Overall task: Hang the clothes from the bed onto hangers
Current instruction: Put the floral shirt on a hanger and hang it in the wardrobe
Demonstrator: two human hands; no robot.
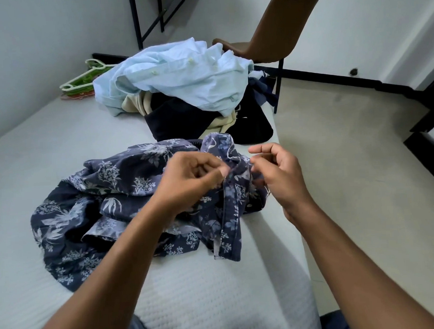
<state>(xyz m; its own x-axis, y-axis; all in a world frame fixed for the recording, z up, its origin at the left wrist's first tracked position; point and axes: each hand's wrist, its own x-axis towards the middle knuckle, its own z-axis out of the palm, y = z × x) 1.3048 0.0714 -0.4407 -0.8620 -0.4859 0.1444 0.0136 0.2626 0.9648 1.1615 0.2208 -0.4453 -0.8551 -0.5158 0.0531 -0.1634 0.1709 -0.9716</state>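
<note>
A navy floral shirt (94,213) lies crumpled on the white bed (62,135), its front edge lifted. My left hand (192,180) pinches that raised edge between thumb and fingers. My right hand (277,172) is just to the right of the same fold, its lower fingers curled into the fabric and its index finger extended. Farther back a pile of clothes sits on the bed: a light blue shirt (173,74) on top of beige (137,103) and black garments (180,121). Green and white hangers (85,80) lie at the far left of the bed against the wall.
A brown chair (268,34) with black legs stands at the bed's far right corner, partly over the pile. A black metal frame (149,21) leans at the back wall. Beige floor (346,159) runs along the bed's right side.
</note>
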